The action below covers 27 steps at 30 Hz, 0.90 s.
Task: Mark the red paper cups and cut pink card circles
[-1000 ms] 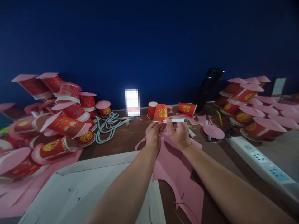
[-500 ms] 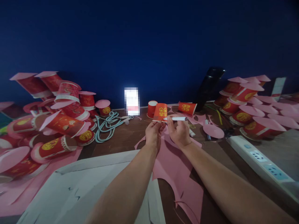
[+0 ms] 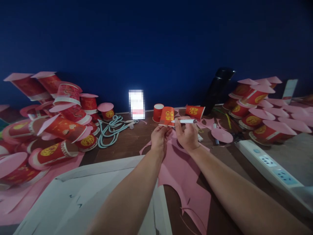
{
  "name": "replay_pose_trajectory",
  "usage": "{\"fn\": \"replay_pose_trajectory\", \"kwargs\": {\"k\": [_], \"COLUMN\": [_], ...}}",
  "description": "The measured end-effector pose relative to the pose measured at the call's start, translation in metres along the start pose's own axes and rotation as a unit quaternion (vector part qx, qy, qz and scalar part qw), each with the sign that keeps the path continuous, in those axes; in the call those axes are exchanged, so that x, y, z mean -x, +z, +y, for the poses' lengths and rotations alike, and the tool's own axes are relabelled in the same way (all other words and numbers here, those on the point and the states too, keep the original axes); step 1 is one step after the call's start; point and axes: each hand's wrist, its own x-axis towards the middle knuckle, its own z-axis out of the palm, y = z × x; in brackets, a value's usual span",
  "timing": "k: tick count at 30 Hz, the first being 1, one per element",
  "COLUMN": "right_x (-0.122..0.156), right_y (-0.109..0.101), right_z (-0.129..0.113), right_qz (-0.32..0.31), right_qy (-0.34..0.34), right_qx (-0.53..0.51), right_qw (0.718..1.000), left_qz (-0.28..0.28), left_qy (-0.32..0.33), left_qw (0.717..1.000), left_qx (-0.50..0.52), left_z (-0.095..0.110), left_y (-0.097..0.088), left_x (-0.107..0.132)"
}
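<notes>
A red paper cup (image 3: 167,115) with gold characters is upside down, its white rim low, gripped at that rim by my left hand (image 3: 160,138). In my right hand (image 3: 187,135) is a white pen (image 3: 187,121), held almost level, with its left end at the cup's side. Whether the tip touches the cup I cannot tell. Just behind stands another red cup (image 3: 158,114) with a pale round top. A third red cup (image 3: 195,112) lies on its side to the right. Cut pink paper (image 3: 183,176) spreads beneath both hands.
Red cups with pink discs pile up at left (image 3: 66,120) and right (image 3: 259,117). A pale blue cable (image 3: 110,132), lit phone (image 3: 137,104), black bottle (image 3: 220,85), power strip (image 3: 271,166) and white board (image 3: 80,195) surround the hands.
The view has shifted slightly, so most things sit a little further left and up. The cup has turned a little in my left hand, and the pen stays beside it.
</notes>
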Motion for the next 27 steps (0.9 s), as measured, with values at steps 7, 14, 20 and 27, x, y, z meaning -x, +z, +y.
{"fn": "replay_pose_trajectory", "kwargs": {"k": [7, 14, 20, 27], "right_x": [-0.0004, 0.0010, 0.0012, -0.0029], "right_y": [0.0003, 0.0012, 0.0015, -0.0028], "right_z": [0.0007, 0.0002, 0.0009, -0.0021], "right_qz": [0.006, 0.000, -0.005, -0.053], "right_qy": [-0.014, -0.014, -0.012, 0.041], "right_qx": [0.008, 0.021, 0.019, 0.006], "right_qw": [1.000, 1.000, 1.000, 0.998], "left_qz": [-0.001, 0.005, -0.001, 0.007], "left_qy": [-0.010, -0.022, -0.027, -0.023], "left_qw": [1.000, 1.000, 1.000, 1.000], "left_qx": [-0.015, 0.005, 0.015, 0.018], "left_z": [0.0010, 0.0002, -0.0005, 0.0009], "left_y": [-0.0002, -0.0042, -0.0052, -0.0035], "left_x": [-0.0004, -0.0017, -0.0026, -0.0010]}}
